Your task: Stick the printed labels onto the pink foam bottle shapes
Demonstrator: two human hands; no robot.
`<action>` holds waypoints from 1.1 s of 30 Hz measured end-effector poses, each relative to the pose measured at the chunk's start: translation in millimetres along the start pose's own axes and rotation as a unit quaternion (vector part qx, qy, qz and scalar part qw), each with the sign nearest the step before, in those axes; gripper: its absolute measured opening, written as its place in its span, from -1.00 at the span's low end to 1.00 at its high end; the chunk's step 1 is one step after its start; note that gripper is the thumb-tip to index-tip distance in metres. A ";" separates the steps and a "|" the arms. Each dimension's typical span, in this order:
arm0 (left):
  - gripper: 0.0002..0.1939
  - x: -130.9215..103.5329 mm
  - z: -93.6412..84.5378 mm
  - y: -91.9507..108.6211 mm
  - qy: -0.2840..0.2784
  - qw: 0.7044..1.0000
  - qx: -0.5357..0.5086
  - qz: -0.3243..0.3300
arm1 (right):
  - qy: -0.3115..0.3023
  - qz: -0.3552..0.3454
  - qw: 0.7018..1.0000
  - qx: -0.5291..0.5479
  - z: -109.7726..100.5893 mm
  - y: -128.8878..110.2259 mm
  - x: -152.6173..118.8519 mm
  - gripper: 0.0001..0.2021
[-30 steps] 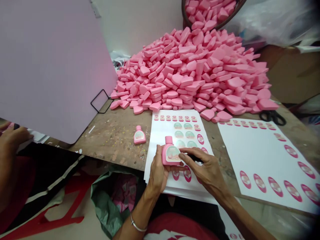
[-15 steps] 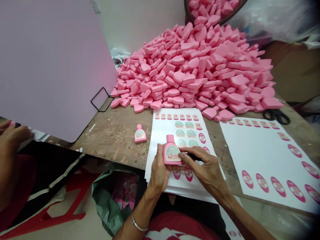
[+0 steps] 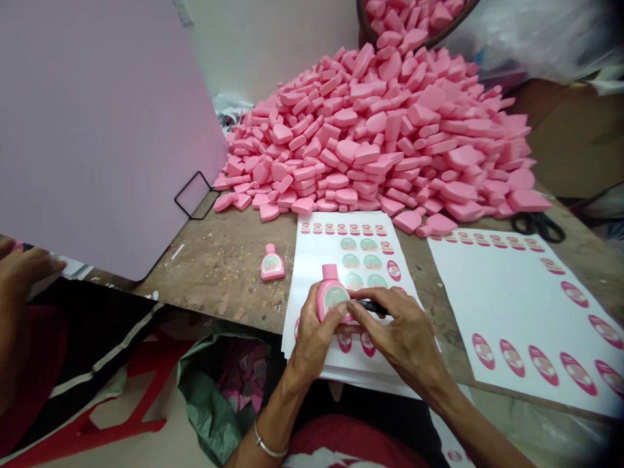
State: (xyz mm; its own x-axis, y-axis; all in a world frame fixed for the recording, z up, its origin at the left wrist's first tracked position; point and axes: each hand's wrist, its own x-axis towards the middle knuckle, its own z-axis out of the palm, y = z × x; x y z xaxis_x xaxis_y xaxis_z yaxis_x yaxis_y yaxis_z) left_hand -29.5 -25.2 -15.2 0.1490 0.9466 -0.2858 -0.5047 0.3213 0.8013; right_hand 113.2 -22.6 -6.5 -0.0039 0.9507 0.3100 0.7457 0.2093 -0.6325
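Observation:
My left hand [image 3: 312, 331] holds a pink bottle-shaped piece [image 3: 329, 273] upright, its thumb pressed on the lower part of the green oval sticker [image 3: 336, 296] on the front. My right hand [image 3: 402, 331] is closed on a slim black tool [image 3: 371, 305], whose kind I cannot make out. The right fingertips also touch the sticker's lower right edge. Under both hands lies a stack of sticker sheets [image 3: 316, 260] with green and pink labels. A second stickered pink bottle-shaped piece [image 3: 272, 265] lies on the table to the left.
A big heap of pink bottle-shaped pieces [image 3: 370, 130] covers the table's back, below a tipped basket [image 3: 361, 26]. Rightward lie another sticker sheet [image 3: 507, 299] and black scissors [image 3: 539, 226]. A pink board [image 3: 112, 130] and another person's hand [image 3: 24, 266] are left. A green sack [image 3: 209, 396] stands below.
My left thumb has come down onto the sticker's lower part, beside the right fingertips. The held piece has tipped slightly, and more of the black tool shows.

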 end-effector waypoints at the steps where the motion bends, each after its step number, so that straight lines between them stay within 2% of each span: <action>1: -0.59 -0.9 -1.4 1.0 -0.016 1.000 0.016 0.006 | 0.005 0.008 0.999 -0.047 -3.0 1.3 2.2 -0.70; 3: -0.62 -2.8 -2.4 3.9 -0.043 0.999 0.026 0.008 | 0.013 0.049 0.994 -0.097 -7.6 3.3 7.2 -0.58; 4: -0.64 -3.8 -1.5 5.3 -0.051 0.998 0.026 0.001 | 0.007 0.075 0.994 -0.080 -8.3 3.1 9.3 -0.53; 6: -0.64 -6.2 2.9 7.1 -0.066 0.997 0.044 -0.023 | -0.042 0.111 0.993 0.028 -5.4 0.1 12.2 -0.45; 9: -0.58 -9.6 8.7 7.0 -0.068 0.992 0.084 -0.060 | -0.113 0.113 0.970 0.185 6.6 -1.8 17.9 -0.40; 12: -0.64 -6.9 -0.8 11.2 -0.033 0.990 0.124 -0.062 | -0.097 0.117 0.977 0.149 9.3 21.2 37.2 -0.56; 14: -0.60 1.9 -19.1 20.9 0.035 0.977 0.211 -0.020 | -0.060 0.135 0.987 0.062 -0.7 54.6 59.8 -0.60; 15: -0.58 8.5 -30.9 27.8 0.084 0.958 0.274 0.011 | -0.037 0.144 0.989 0.024 -8.3 74.7 73.0 -0.59; 16: -0.57 16.2 -43.6 35.5 0.135 0.928 0.344 0.044 | 0.004 0.140 0.987 -0.078 -16.7 95.3 86.5 -0.60; 17: -0.55 24.4 -56.4 43.5 0.176 0.890 0.416 0.064 | 0.024 0.124 0.973 -0.193 -25.1 115.1 99.6 -0.60; 18: -0.53 32.6 -68.2 51.4 0.202 0.850 0.481 0.070 | 0.010 0.094 0.956 -0.277 -33.0 132.8 111.5 -0.61; 20: -0.50 46.3 -86.0 64.8 0.239 0.764 0.593 0.081 | -0.021 0.048 0.938 -0.344 -45.9 159.6 130.0 -0.66; 21: -0.47 50.8 -90.6 69.7 0.259 0.718 0.636 0.112 | -0.042 0.028 0.935 -0.351 -50.7 168.5 136.1 -0.69; 23: -0.44 54.5 -89.7 74.6 0.297 0.636 0.676 0.223 | -0.073 -0.003 0.933 -0.352 -57.7 178.7 142.8 -0.73; 24: -0.46 53.9 -84.4 74.4 0.301 0.615 0.671 0.284 | -0.084 -0.015 0.931 -0.354 -60.4 181.0 144.0 -0.75; 25: -0.50 52.3 -76.2 72.5 0.290 0.615 0.653 0.334 | -0.093 -0.025 0.931 -0.353 -62.9 181.5 144.2 -0.76; 26: -0.57 50.4 -65.9 68.8 0.265 0.634 0.626 0.368 | -0.100 -0.032 0.930 -0.351 -65.0 180.3 143.6 -0.77; 28: -0.73 47.3 -41.1 56.7 0.182 0.704 0.566 0.389 | -0.105 -0.041 0.930 -0.350 -67.4 170.8 140.1 -0.79; 31: -0.75 46.2 -2.4 32.5 0.055 0.799 0.498 0.332 | -0.036 -0.012 0.962 -0.270 -62.2 132.2 124.9 -0.78; 32: -0.69 46.1 9.0 24.6 0.022 0.824 0.474 0.309 | -0.009 0.015 0.980 -0.196 -57.7 113.3 116.6 -0.76; 33: -0.60 45.7 19.0 17.6 -0.008 0.848 0.447 0.284 | -0.012 0.046 0.994 -0.101 -52.0 93.1 107.1 -0.75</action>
State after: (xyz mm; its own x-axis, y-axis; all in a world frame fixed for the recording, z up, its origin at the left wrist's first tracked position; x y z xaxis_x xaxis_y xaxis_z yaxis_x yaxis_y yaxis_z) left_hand -15.4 24.2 -4.2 0.1122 0.9533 0.2804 0.3467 -0.3020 0.8880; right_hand 216.9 86.8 4.7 0.0555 0.9696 0.2385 0.8627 0.0736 -0.5004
